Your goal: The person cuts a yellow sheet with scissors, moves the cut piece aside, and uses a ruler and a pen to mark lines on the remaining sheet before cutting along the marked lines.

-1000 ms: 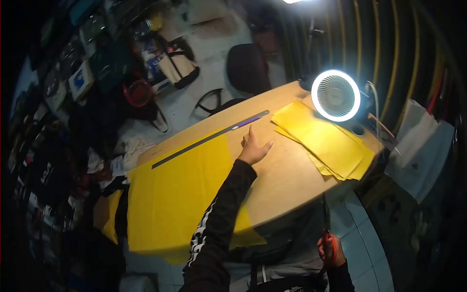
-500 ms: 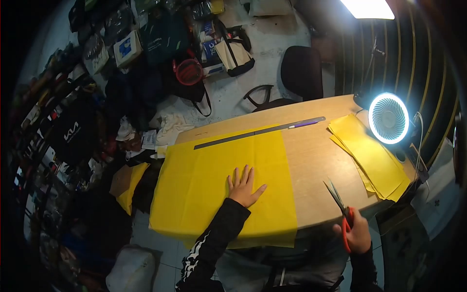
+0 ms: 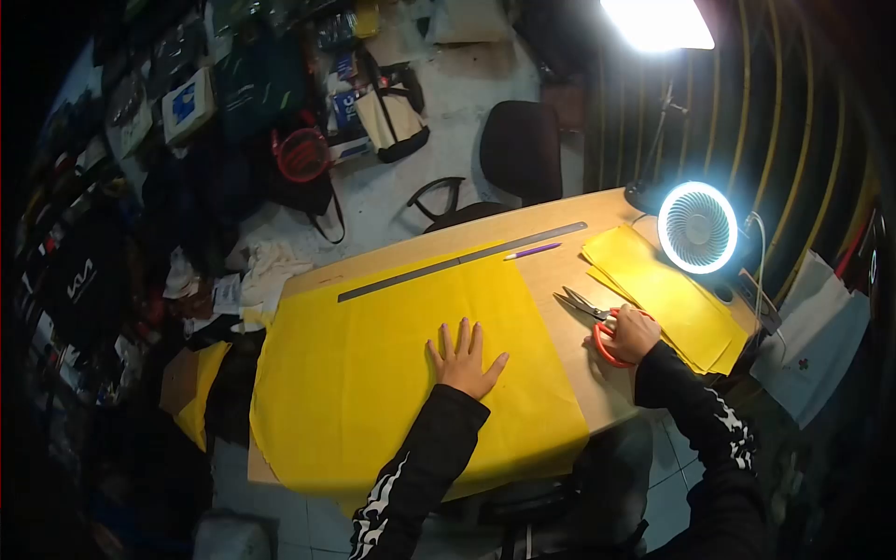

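Left hand point(image 3: 464, 359) spread flat on yellow sheet point(image 3: 392, 373), right hand point(image 3: 633, 334) gripping scissors point(image 3: 593, 317), ruler point(image 3: 462, 260), pen point(image 3: 532, 251) beyond.

A bag-making workshop: tote bags point(image 3: 387, 112) heaped on the floor beyond the wooden cutting table point(image 3: 560, 233), yellow fabric sheet point(image 3: 392, 364) spread on it.
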